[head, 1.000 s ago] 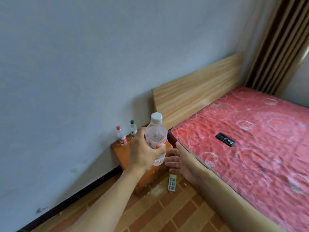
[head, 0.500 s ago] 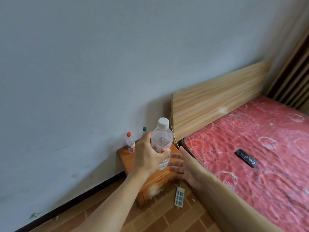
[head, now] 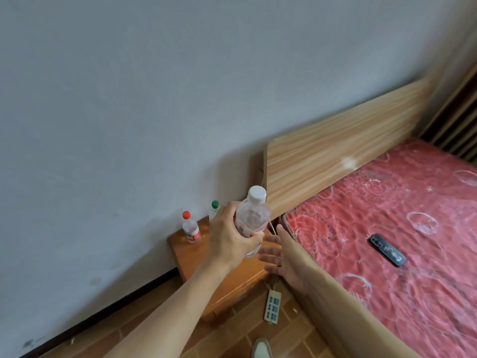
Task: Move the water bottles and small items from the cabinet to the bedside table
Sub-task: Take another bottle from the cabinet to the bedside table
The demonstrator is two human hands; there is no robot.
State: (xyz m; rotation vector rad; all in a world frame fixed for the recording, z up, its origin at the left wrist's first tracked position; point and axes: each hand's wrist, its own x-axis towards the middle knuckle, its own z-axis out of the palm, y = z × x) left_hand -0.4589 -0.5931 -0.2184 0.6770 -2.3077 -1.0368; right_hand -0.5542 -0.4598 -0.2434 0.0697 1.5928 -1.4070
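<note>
My left hand [head: 229, 239] grips a clear water bottle [head: 252, 218] with a white cap and red label, upright above the orange wooden bedside table [head: 188, 257]. On the table near the wall stand a small bottle with a red cap [head: 190, 227] and, partly hidden behind my left hand, a small bottle with a green cap [head: 213, 209]. My right hand [head: 286, 257] is held out with fingers straight beside the bottle, just right of it and holding nothing.
A bed with a red patterned mattress [head: 387, 228] and wooden headboard [head: 335, 148] fills the right side. A black remote [head: 387, 250] lies on the mattress. A white power strip [head: 272, 307] lies on the brick floor by the table. A shoe tip [head: 261, 348] shows at the bottom.
The view has come closer to the bedside table and turned left. My left hand still grips the bottle, now over the table. My right hand stays open beside it.
</note>
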